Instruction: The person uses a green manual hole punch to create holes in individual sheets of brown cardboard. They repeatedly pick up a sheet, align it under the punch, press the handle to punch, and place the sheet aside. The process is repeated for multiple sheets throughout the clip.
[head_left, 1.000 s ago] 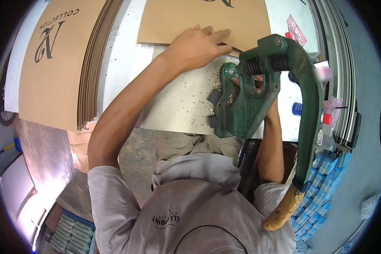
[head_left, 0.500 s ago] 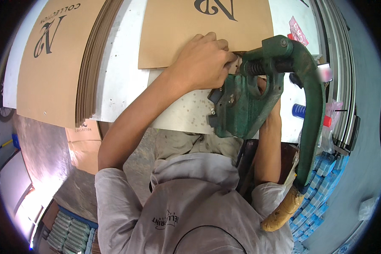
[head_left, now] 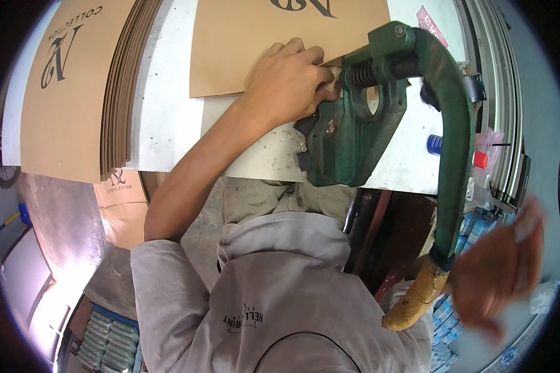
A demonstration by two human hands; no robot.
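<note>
My left hand (head_left: 295, 81), with fingers bent narrow, holds the near edge of one brown sheet (head_left: 227, 53), which reaches to the one green press (head_left: 336, 143). My right hand (head_left: 501, 273), blurred, is spread wide near its single yellow-wrapped handle (head_left: 417, 295). Black lettering (head_left: 302, 6) marks this sheet, one brown stack (head_left: 74, 118) and my grey shirt (head_left: 317, 280).

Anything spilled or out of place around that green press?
Yes: small bits lie scattered loose on the metal sheet, left of the green press, not in any container. Its yellowish handle grip looks wrapped and worn, perhaps patched.
</note>
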